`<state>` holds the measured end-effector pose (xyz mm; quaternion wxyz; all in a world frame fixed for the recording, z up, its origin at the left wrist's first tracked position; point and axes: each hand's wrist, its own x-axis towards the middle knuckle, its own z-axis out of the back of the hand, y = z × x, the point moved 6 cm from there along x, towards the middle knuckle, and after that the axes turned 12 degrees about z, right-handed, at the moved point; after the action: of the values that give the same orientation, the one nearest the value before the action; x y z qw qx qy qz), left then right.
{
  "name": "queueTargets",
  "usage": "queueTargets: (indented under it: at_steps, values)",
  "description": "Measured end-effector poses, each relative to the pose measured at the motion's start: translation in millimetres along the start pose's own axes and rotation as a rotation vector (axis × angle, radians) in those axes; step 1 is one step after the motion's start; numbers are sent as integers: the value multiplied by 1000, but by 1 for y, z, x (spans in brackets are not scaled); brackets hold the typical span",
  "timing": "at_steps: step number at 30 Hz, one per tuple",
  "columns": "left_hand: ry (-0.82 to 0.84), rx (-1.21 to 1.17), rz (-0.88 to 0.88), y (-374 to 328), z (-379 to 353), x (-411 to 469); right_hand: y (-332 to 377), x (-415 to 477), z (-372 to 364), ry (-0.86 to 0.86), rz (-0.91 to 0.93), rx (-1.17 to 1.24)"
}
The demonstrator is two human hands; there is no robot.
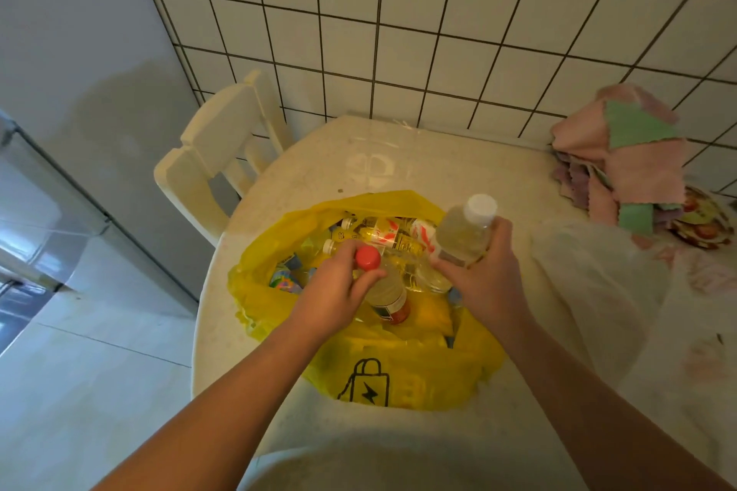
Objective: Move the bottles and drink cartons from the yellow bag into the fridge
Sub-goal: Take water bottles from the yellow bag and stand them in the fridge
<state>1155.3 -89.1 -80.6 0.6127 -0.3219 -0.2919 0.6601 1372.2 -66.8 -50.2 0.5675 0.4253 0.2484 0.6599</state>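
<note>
The yellow bag [402,375] lies open on the round white table [399,147], holding several bottles and drink cartons [383,235]. My left hand [335,291] is closed around the neck of a clear bottle with a red cap [367,258], which stands inside the bag. My right hand [488,275] holds a clear bottle with a white cap [464,233], lifted above the bag's right side. The grey fridge [48,187] stands at the left with its doors closed.
A white chair [223,155] stands between the fridge and the table, against the tiled wall. A pile of pink and green cloths [622,159] lies at the table's far right. A translucent plastic bag [590,291] sits right of the yellow bag.
</note>
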Motion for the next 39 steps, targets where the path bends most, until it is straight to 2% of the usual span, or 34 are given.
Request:
queueTargets:
  at_steps: [7,11,14,22,28,39]
  values:
    - [-255,-247,-36,-35,47,-8,29,-16,44,-285,-3,266]
    - [-385,-397,-48,-57,78,-19,32,-26,52,-313,-17,353]
    - [-369,-537,-27,-70,87,-32,32,-33,51,-291,-34,390]
    - [-350,-668,74,-51,84,-83,44,-54,11,-56,-111,618]
    - [-433,-651,167,-14,89,-135,58,-82,-35,158,-129,668]
    - [-674,-576,330,76,142,-246,141,-166,-122,533,96,642]
